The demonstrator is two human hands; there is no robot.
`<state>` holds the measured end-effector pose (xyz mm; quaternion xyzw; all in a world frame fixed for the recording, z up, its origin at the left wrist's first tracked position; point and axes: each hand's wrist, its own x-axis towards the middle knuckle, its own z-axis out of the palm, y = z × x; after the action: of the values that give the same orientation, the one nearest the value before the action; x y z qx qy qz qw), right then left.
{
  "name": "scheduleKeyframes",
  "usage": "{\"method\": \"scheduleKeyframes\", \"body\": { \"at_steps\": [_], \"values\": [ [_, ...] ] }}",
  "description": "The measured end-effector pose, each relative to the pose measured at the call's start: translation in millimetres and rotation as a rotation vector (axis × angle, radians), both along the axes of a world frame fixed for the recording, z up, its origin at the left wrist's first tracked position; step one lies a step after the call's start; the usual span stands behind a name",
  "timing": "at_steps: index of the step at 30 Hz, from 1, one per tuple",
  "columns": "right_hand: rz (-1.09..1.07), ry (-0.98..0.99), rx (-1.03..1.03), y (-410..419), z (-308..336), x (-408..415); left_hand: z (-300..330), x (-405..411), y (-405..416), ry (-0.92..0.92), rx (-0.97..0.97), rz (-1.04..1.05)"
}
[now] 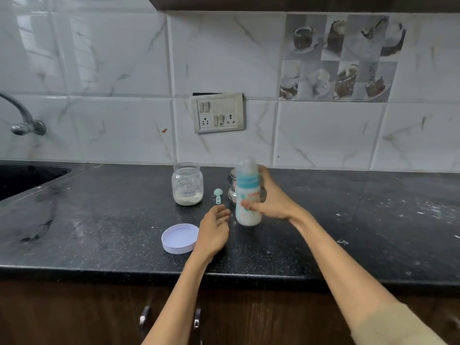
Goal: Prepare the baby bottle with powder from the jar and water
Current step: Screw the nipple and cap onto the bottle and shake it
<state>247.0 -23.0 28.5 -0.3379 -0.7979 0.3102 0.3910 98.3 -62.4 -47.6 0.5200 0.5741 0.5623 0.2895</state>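
White powder lies low in the open glass jar (187, 184); the right hand (270, 196) grips a blurred, seemingly milky baby bottle (248, 195), left hand (214, 231) loosely spread.

Count: 1 baby bottle (248, 202), 1 jar (187, 183), 1 lid (180, 238), 1 scoop (218, 195), 1 steel cup (232, 189), 2 hands (213, 231).
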Motion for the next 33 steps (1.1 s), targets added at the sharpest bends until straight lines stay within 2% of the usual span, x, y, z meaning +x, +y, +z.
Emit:
{"method": "scheduleKeyframes", "body": {
  "at_steps": [1,3,6,9,12,14,17,20,22,25,33],
  "values": [
    [-0.002,-0.006,0.000,2,-4,0,1,0,0,0.000,-0.002,-0.001],
    [-0.058,0.110,-0.012,5,-8,3,0,-1,0,-0.004,-0.004,-0.006],
    [0.025,-0.052,-0.020,0,-8,0,1,0,-1,0.009,0.002,0.001],
    [-0.036,0.086,-0.017,4,-10,2,-1,-1,1,0.006,0.002,-0.007],
    [0.021,-0.018,-0.020,4,-9,-2,0,0,0,0.014,0.003,0.001],
    [-0.035,0.080,-0.033,6,-11,0,0,0,0,0.011,-0.004,-0.007],
    [0.009,0.004,-0.028,5,-11,-3,-1,0,-1,0.020,0.004,-0.001],
    [-0.014,0.093,-0.052,5,-12,-3,-1,-1,-1,0.011,-0.002,-0.011],
    [0.014,0.021,-0.052,5,-15,-5,2,0,-2,-0.003,-0.002,-0.021],
    [-0.035,0.084,-0.075,4,-25,-5,3,2,-5,-0.045,-0.010,-0.062],
    [-0.052,0.060,-0.146,4,-41,-5,3,2,-8,-0.001,0.041,-0.133]
  ]
}}
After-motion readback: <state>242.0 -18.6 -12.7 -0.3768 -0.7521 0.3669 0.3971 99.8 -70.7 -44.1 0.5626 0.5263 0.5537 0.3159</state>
